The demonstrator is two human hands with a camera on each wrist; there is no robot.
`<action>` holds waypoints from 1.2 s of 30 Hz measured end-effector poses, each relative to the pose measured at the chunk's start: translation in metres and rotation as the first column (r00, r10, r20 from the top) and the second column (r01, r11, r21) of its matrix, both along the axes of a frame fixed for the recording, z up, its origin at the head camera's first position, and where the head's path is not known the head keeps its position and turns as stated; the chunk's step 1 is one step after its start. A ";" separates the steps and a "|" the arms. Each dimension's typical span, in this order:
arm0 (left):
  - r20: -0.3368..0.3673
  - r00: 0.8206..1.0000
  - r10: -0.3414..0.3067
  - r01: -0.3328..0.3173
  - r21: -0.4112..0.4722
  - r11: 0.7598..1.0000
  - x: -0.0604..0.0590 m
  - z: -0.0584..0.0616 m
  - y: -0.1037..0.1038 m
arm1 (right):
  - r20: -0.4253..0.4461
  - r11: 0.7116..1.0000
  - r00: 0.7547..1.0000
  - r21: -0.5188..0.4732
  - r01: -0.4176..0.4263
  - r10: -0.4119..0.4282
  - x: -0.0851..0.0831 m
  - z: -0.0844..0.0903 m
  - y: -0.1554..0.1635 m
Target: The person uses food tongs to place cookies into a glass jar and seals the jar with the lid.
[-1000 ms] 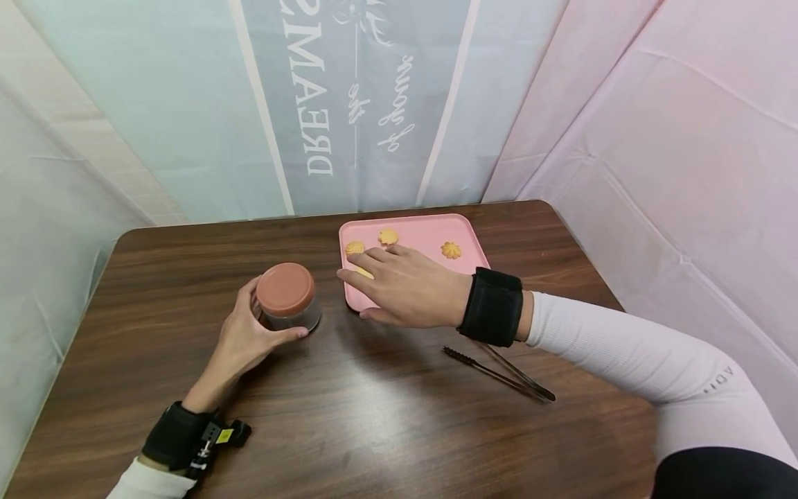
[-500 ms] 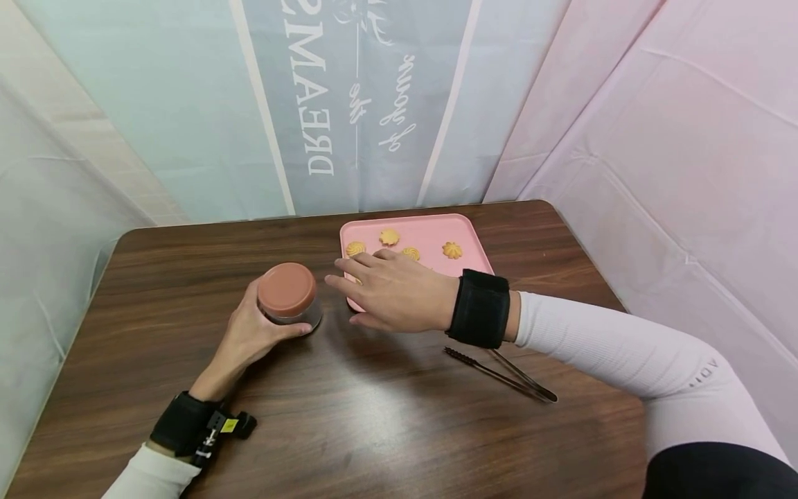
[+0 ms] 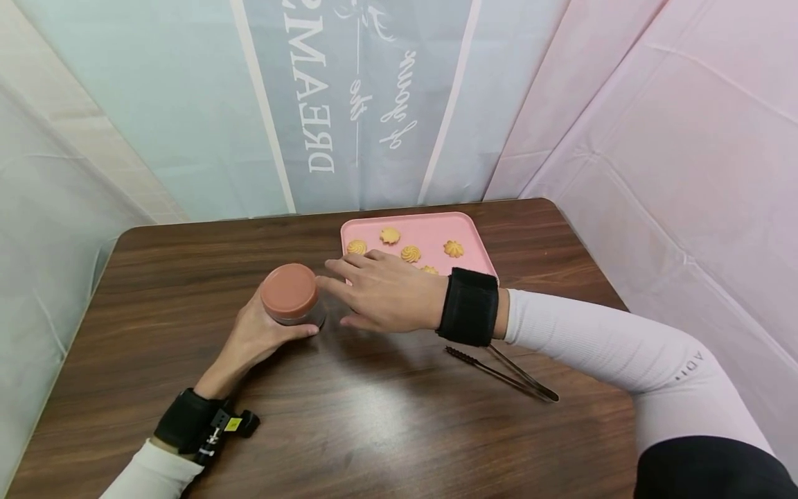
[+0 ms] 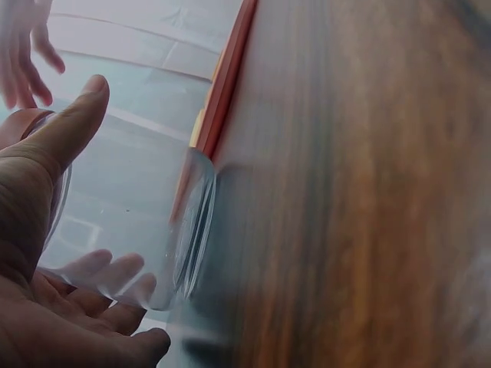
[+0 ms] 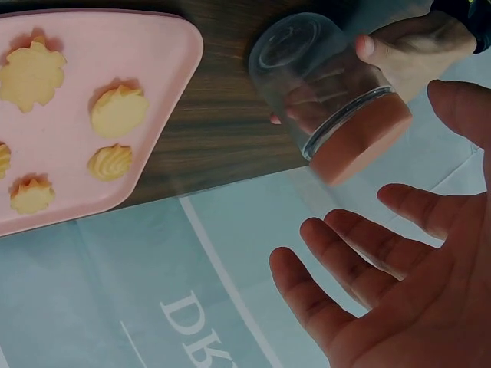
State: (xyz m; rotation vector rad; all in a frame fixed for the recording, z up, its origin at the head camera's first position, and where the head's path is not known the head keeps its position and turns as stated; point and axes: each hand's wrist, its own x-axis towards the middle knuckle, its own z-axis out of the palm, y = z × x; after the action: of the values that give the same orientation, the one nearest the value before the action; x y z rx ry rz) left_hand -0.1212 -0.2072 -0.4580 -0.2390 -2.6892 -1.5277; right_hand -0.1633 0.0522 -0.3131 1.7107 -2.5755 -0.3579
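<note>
Clear glass jar with a terracotta screw lid (image 3: 289, 296) is steadied upright on the dark wooden table (image 3: 374, 430), left of centre, by the left hand (image 3: 252, 339), whose thumb and fingers are curled round its wall. The right hand (image 3: 386, 299), fingers straight and empty, is brought beside the lid. Half a second earlier it was seen over the pink tray's (image 3: 430, 225) near-left corner, covering flower-shaped biscuits (image 3: 410, 254). Dark metal tongs (image 3: 501, 374) are left near the table's right edge.

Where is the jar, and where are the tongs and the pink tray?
jar (image 3: 289, 291): head view, on its reddish-brown lid.
tongs (image 3: 501, 374): head view, midway along the thin dark arms on the table.
pink tray (image 3: 430, 232): head view, bare floor between cookies.
</note>
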 end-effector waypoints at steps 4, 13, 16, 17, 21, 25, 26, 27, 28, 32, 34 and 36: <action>0.008 1.000 -0.012 0.012 -0.002 1.000 0.002 0.000 0.002 | 0.016 1.000 1.000 0.003 -0.001 0.001 -0.002 -0.001 -0.003; 0.018 1.000 0.008 -0.007 -0.039 0.999 0.011 0.000 0.010 | 0.018 0.999 0.999 -0.006 -0.032 0.032 -0.005 -0.004 -0.010; 0.009 1.000 -0.002 0.002 -0.048 0.999 0.013 0.000 0.013 | 0.011 0.999 0.999 0.001 -0.038 0.038 -0.006 -0.005 -0.013; 0.003 1.000 -0.005 0.005 -0.051 0.999 0.014 0.000 0.014 | 0.012 0.999 0.999 0.003 -0.040 0.039 -0.006 -0.005 -0.015; 0.009 1.000 -0.020 0.021 -0.049 0.999 0.016 0.000 0.017 | 0.016 0.999 0.998 0.008 -0.054 0.054 -0.006 -0.008 -0.022; 0.028 0.999 -0.024 0.026 -0.074 0.997 0.018 -0.002 0.020 | 0.044 0.998 0.997 0.012 -0.067 0.066 -0.005 -0.010 -0.031; 0.033 0.999 -0.027 0.030 -0.081 0.996 0.019 -0.002 0.021 | 0.052 0.998 0.996 0.017 -0.068 0.067 -0.005 -0.010 -0.033; 0.038 0.999 -0.027 0.031 -0.088 0.996 0.019 -0.002 0.022 | 0.062 0.997 0.996 0.024 -0.066 0.065 -0.004 -0.010 -0.036; 0.044 0.999 -0.028 0.032 -0.092 0.995 0.020 -0.001 0.023 | 0.072 0.997 0.995 0.034 -0.064 0.062 -0.004 -0.011 -0.038; 0.063 0.998 -0.026 0.032 -0.097 0.995 0.023 0.000 0.028 | 0.102 0.995 0.994 0.079 -0.053 0.045 -0.002 -0.011 -0.044; 0.062 0.998 -0.029 0.036 -0.103 0.994 0.025 0.001 0.030 | 0.111 0.994 0.993 0.099 -0.047 0.036 -0.001 -0.011 -0.046; 0.060 0.998 -0.037 0.043 -0.101 0.994 0.026 0.001 0.032 | 0.122 0.993 0.992 0.112 -0.041 0.027 0.000 -0.010 -0.047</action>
State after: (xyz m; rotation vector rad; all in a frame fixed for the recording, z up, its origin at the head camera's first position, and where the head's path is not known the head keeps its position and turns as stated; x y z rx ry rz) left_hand -0.0951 -0.1754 -0.4575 -0.2572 -2.8285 -1.4296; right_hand -0.1631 0.0049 -0.3235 1.8674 -2.6529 -0.4216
